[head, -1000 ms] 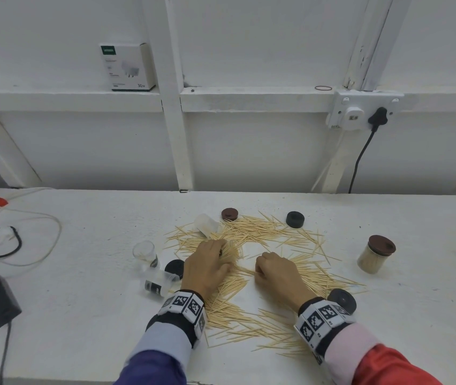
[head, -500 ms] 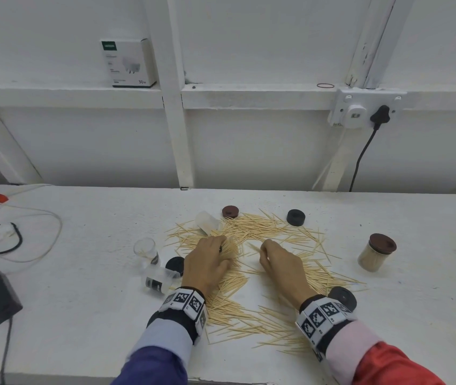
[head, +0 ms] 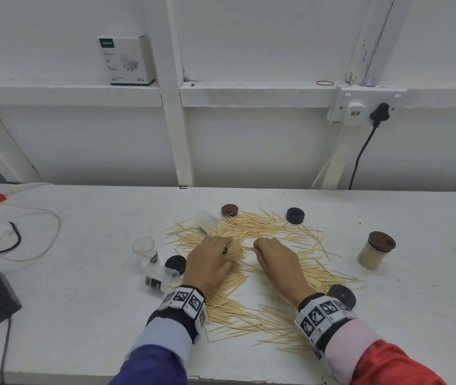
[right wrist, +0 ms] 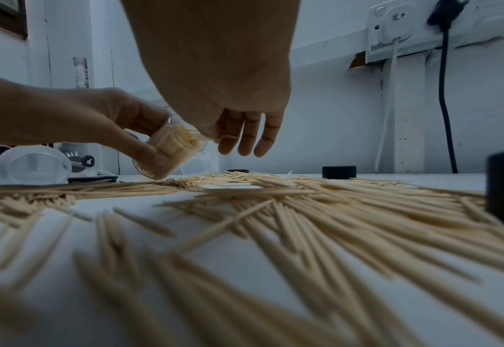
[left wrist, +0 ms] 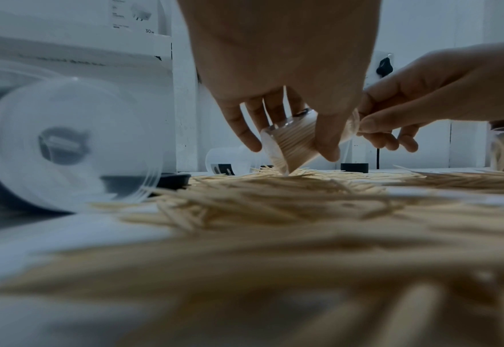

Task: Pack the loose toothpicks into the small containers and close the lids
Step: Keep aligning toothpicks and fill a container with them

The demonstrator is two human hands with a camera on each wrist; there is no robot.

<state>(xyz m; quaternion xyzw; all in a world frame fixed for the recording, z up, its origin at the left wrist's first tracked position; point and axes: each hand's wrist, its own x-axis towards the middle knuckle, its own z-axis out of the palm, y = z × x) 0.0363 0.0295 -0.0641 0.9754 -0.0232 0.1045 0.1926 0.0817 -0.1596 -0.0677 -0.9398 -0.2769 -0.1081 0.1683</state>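
Left hand point(left wrist: 277, 70) curled around a clear container point(left wrist: 292, 143), tilted, nearly full, bottom edge touching the loose toothpicks point(head: 252, 298) on the surface point(head: 82, 315). Right hand point(right wrist: 214, 77) pinching a few toothpicks at the container's mouth, other fingers loose. Best fed in parallel with those already packed (points first, mouth kept tipped up). Nearby: empty containers point(head: 158, 279) on their sides, loose lids point(head: 295, 215), one closed full jar point(head: 375, 254) well apart at right. Black lid point(head: 342, 295) just beside the right wrist, easily knocked.
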